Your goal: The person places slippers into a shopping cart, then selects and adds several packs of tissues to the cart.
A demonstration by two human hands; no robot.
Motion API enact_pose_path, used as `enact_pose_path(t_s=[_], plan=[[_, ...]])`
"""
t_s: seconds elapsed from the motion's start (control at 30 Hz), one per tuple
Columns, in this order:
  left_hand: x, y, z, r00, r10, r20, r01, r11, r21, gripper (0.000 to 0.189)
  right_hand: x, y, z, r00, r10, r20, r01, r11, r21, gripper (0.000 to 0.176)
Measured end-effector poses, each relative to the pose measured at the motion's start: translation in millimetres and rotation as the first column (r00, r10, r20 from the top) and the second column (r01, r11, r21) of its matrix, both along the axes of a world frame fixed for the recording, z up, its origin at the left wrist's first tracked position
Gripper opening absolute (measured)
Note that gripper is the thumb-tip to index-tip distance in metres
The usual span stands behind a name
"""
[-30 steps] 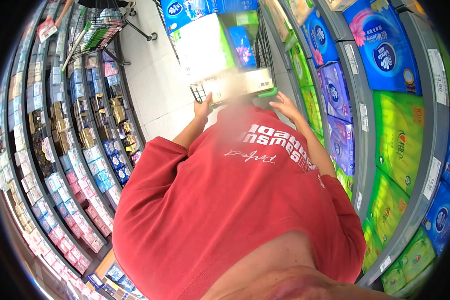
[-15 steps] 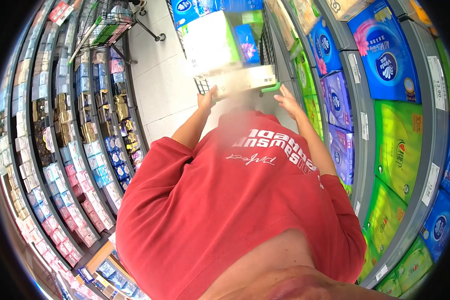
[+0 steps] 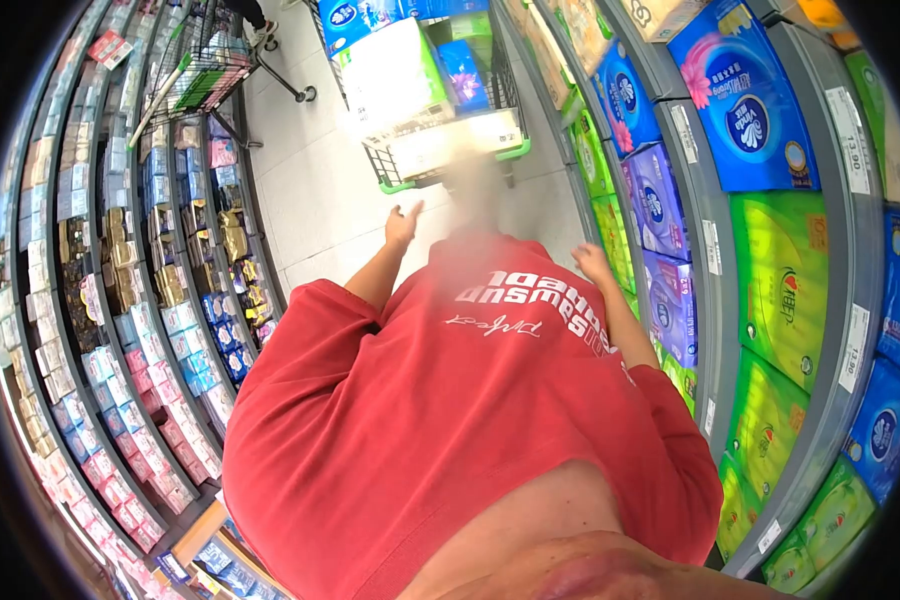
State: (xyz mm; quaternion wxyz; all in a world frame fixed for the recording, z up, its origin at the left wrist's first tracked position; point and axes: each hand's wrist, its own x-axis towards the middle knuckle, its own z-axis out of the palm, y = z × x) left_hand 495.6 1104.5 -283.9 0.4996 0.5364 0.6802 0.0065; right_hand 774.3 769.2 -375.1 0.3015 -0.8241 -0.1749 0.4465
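In front of me stands a shopping cart (image 3: 382, 160) with a green handle (image 3: 398, 187). It carries a large white and green pack (image 3: 395, 85), a smaller blue pack (image 3: 463, 78) with a pink flower, and a pale box (image 3: 440, 145) near the handle. My left hand (image 3: 402, 226) is off the handle, a little below its left end, with thumb and fingers apart and nothing in them. My right hand (image 3: 592, 262) hangs in the air by the right shelf, empty and loosely open. A blurred patch hides the middle of the handle.
Shelves on the right hold blue tissue packs (image 3: 750, 110), purple packs (image 3: 658, 200) and green packs (image 3: 782, 290). Several rows of small packets (image 3: 185, 350) fill the left shelves. Another cart (image 3: 205, 75) stands ahead on the left, with a person's shoe (image 3: 262, 35) beside it.
My left hand has come off the cart handle, and its fingers have spread. My right hand has dropped lower, closer to my body. The gap between my hands and the cart has grown.
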Motion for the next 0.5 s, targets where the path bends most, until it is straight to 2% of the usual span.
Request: enact_pose_path(t_s=[0.03,0.07,0.13,0.2,0.23,0.3,0.37,0.4,0.47,0.5], plan=[[-10.0,-5.9,-15.1,0.961,-0.257,-0.099,0.266,0.96,0.091,0.086,-2.6,-30.2,-27.1,0.998,0.037,0.045,-0.038,0.999,0.008,0.037],[-16.9,-10.7,-27.1,0.849,-0.483,-0.217,0.518,0.842,0.153,0.077,-2.1,-62.3,-53.9,0.993,0.073,0.092,-0.075,0.997,0.014,0.034],[-12.9,-16.0,-27.2,0.675,-0.71,-0.198,0.73,0.683,0.038,0.065,-9.9,-110.7,-47.6,0.971,0.235,0.054,-0.225,0.964,-0.139,0.028],[1.2,-15.8,-28.1,0.672,-0.727,-0.14,0.734,0.679,-0.003,0.061,-23.6,-141.9,-28.4,0.992,0.082,-0.099,-0.114,0.918,-0.38,0.025],[12.7,-14.8,-21.7,0.652,-0.746,-0.134,0.754,0.657,0.014,0.06,-30.2,-161.4,-35.8,0.989,0.003,-0.149,-0.067,0.904,-0.422,0.025],[34.9,-11.5,-14.9,0.655,-0.746,-0.122,0.755,0.654,0.055,0.054,-44.1,-217.5,-93.3,0.897,-0.212,-0.387,0.085,0.944,-0.319,0.025],[60.2,-3.9,-3.7,0.644,-0.752,-0.141,0.765,0.635,0.107,0.051,-55.0,-259.0,-154.5,0.689,-0.345,-0.637,0.247,0.939,-0.241,0.027],[72.9,-1.0,3.3,0.635,-0.756,-0.157,0.772,0.616,0.156,0.048,-53.9,-251.7,-145.5,0.689,-0.341,-0.64,0.247,0.94,-0.235,0.027],[98.4,-1.7,24.1,0.628,-0.76,-0.169,0.776,0.594,0.212,0.043,-50.9,-216.3,-97.8,0.595,-0.427,-0.681,0.332,0.902,-0.275,0.026],[110.1,-2.8,29.6,0.62,-0.764,-0.176,0.778,0.57,0.265,0.038,-48.7,-195.3,-82.9,0.641,-0.441,-0.629,0.36,0.896,-0.261,0.021]])
